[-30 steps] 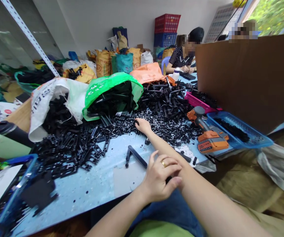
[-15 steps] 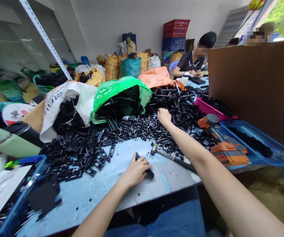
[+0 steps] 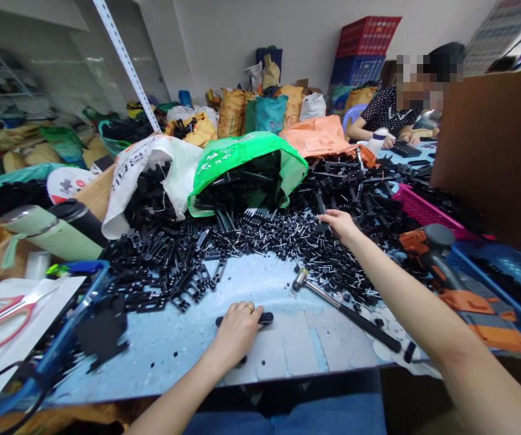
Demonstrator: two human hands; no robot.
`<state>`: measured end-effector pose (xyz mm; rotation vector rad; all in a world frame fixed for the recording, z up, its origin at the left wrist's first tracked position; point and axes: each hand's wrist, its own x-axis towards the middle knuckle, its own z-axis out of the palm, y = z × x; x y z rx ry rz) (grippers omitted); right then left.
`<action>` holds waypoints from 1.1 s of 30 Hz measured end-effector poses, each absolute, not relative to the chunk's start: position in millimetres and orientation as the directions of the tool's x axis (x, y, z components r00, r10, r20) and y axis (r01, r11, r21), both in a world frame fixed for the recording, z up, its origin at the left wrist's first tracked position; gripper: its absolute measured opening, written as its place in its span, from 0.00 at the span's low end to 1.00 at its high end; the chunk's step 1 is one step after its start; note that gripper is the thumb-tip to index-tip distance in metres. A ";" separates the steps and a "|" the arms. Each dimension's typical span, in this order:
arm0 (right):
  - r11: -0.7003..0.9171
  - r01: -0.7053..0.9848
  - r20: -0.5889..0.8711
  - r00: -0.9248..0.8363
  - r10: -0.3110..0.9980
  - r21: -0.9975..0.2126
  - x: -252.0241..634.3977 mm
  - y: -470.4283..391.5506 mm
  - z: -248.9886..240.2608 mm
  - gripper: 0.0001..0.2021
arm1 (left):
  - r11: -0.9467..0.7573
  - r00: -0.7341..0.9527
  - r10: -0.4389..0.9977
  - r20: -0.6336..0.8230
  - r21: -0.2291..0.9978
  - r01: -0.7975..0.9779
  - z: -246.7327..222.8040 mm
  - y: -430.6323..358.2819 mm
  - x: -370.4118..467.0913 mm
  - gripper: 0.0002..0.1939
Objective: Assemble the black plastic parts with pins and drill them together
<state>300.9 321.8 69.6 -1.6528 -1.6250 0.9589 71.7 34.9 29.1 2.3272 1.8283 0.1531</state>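
My left hand [image 3: 241,326] is closed over a long black plastic bar [image 3: 267,318] with rounded ends, which lies flat near the table's front edge. Farther off, my right hand [image 3: 339,223] pinches a dark flat plastic piece [image 3: 320,204] standing up above the heap. Under and beside that hand spreads a pile of small black parts with metal pins [image 3: 282,232]. A hammer [image 3: 346,308] with a black grip lies between my arms, its head pointing toward the pile. Flat black slotted links [image 3: 156,266] are heaped on the left.
An orange-grey power tool [image 3: 473,290] lies on the right, by a blue basket [image 3: 505,266] and a pink basket [image 3: 427,211]. Green, white and orange sacks line the back. Scissors [image 3: 6,320] lie on the left. A co-worker [image 3: 391,115] sits across, beside a brown board [image 3: 491,133].
My right hand has lifted a dark plastic piece from the heap. The bar under my left hand has turned from slanting to lying crosswise. The view has swung right.
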 end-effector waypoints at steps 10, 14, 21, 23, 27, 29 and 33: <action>-0.278 0.139 -0.309 -0.528 0.791 -0.950 277.7 73.1 33.7 0.19 | 0.025 -0.131 0.991 0.013 0.958 0.285 37.4 24.6 114.9 0.22; 0.537 0.473 0.077 -0.697 0.713 -0.698 296.6 64.2 51.2 0.16 | 0.252 -0.125 0.964 -0.235 0.957 0.144 39.9 21.5 118.6 0.23; 0.881 0.425 -0.149 -0.904 0.400 -0.211 307.1 92.2 48.3 0.16 | -0.118 0.134 0.990 0.030 0.693 0.711 46.3 22.0 86.1 0.27; 0.879 0.444 -0.167 -0.893 0.418 -0.174 299.9 93.2 40.7 0.17 | -0.181 0.233 0.972 -0.029 0.544 0.819 42.6 27.6 77.0 0.31; 0.860 0.496 -0.136 -0.866 0.481 -0.121 285.8 87.3 34.2 0.15 | -0.257 0.313 0.948 -0.053 0.452 0.854 33.9 31.9 74.3 0.39; 0.849 0.522 -0.112 -0.852 0.512 -0.087 282.4 83.4 36.0 0.15 | -0.259 0.295 0.955 -0.015 0.441 0.859 30.9 29.7 77.8 0.39; 0.850 0.526 -0.059 -0.849 0.524 -0.028 279.8 76.3 46.1 0.15 | -0.236 0.240 0.970 0.047 0.444 0.864 25.3 23.4 80.8 0.34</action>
